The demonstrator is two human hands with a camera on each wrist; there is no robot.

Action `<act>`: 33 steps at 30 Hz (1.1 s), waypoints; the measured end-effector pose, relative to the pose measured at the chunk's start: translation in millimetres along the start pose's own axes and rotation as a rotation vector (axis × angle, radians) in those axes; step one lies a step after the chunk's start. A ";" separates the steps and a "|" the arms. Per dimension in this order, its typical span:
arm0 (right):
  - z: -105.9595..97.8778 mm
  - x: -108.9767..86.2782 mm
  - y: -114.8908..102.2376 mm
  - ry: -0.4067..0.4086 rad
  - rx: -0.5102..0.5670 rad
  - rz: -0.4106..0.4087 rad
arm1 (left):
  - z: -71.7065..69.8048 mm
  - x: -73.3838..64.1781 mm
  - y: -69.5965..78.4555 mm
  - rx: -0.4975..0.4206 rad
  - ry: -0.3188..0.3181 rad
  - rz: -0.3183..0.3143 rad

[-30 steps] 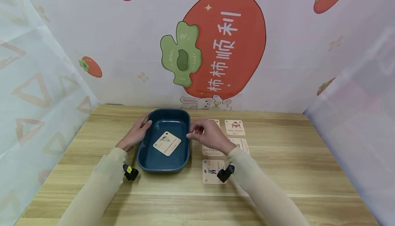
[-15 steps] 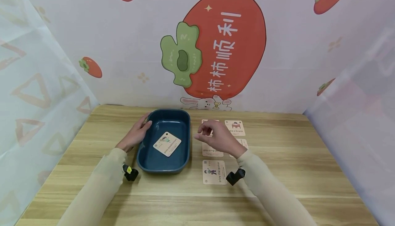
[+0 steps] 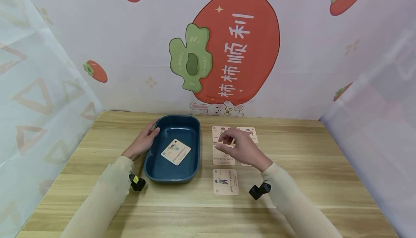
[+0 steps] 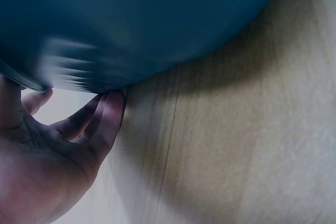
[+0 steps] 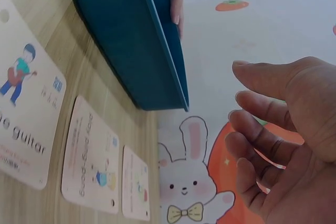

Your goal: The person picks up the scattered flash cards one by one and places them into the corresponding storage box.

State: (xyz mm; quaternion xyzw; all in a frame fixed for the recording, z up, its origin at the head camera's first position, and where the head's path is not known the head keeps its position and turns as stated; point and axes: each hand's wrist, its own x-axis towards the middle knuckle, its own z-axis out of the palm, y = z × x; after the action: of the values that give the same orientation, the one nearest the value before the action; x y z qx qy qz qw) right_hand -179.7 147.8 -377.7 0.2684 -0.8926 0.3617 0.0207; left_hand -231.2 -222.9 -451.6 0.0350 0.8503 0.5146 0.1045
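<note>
My left hand holds the left side of a dark blue tray, thumb over the rim. In the left wrist view its fingertips touch the outer wall low down. Inside the tray a "play badminton" card lies at a slant. My right hand hovers above the cards on the table, fingers loosely bent and nothing in them. Near it lie a "play ping-pong" card, a "play the guitar" card, a partly covered card and a "break" card. Another card is mostly hidden under the hand.
The tray and cards stand on a wood-grain table. A pale printed cloth rises behind the table's back edge, and similar cloth hangs at both sides.
My right hand has moved right, from the tray's right rim to over the cards, uncovering more of the ping-pong and guitar cards. The left hand and tray have not moved.
</note>
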 end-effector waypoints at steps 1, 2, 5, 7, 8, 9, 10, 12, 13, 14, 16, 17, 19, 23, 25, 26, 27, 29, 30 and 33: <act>-1.2 -1.6 1.2 0.003 -0.001 -0.002 | 0.1 0.1 0.1 0.000 0.001 0.001; -2.4 -3.1 2.3 0.005 -0.002 -0.004 | 0.2 0.0 0.1 0.001 0.001 0.001; -5.7 -7.1 6.3 0.016 -0.001 -0.017 | 0.3 -0.3 0.5 0.002 0.001 0.001; -7.6 -9.8 9.2 0.024 -0.006 -0.023 | 0.3 -0.8 0.8 0.001 -0.001 -0.001; -8.4 -11.2 10.6 0.028 -0.007 -0.021 | 0.2 -1.1 1.0 0.001 -0.002 -0.003; -9.4 -12.6 11.7 0.031 -0.010 -0.019 | 0.2 -1.3 1.1 0.000 -0.002 -0.003; -10.4 -14.1 13.0 0.034 -0.014 -0.015 | 0.2 -1.6 1.3 -0.004 -0.003 -0.003; -12.2 -17.2 15.7 0.038 -0.016 -0.005 | 0.1 -2.1 1.4 -0.006 -0.003 -0.004; -13.1 -18.6 16.6 0.039 -0.017 0.003 | 0.2 -2.2 1.4 -0.002 -0.003 -0.001; -14.0 -20.0 17.7 0.039 -0.017 0.010 | 0.3 -2.1 1.3 0.001 -0.002 0.002; -15.6 -23.0 20.1 0.041 -0.015 0.023 | 0.6 -1.8 1.5 0.002 0.000 0.010; -16.3 -24.5 21.4 0.043 -0.014 0.029 | 0.8 -1.6 1.4 0.007 0.002 0.013; -17.6 -27.1 23.0 0.047 -0.011 0.037 | 1.1 -1.5 1.3 0.013 0.004 0.016; -19.1 -32.6 26.1 0.053 -0.010 0.042 | 0.9 -2.2 1.6 0.010 0.006 0.009; -19.1 -35.4 27.4 0.049 -0.003 0.045 | 0.7 -2.4 1.9 0.009 0.007 0.009; -18.5 -36.8 28.4 0.046 -0.001 0.049 | 0.6 -2.3 1.7 0.009 0.006 0.008; -17.5 -38.1 29.7 0.043 -0.001 0.053 | 0.7 -2.3 1.9 0.008 0.006 0.009; -14.8 -40.8 32.9 0.038 0.007 0.050 | 0.6 -1.9 2.0 0.011 0.004 0.009; -13.1 -42.0 34.5 0.037 0.012 0.050 | 0.6 -1.8 2.1 0.011 0.003 0.009; -7.9 -46.2 39.8 0.031 0.013 0.045 | 0.6 -1.9 2.6 0.013 0.002 0.005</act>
State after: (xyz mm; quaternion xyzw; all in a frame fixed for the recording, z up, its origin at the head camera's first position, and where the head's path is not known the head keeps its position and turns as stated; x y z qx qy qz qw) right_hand -161.2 198.1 -407.9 0.2427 -0.8956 0.3720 0.0248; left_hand -229.4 -221.5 -449.3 0.0374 0.8535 0.5095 0.1024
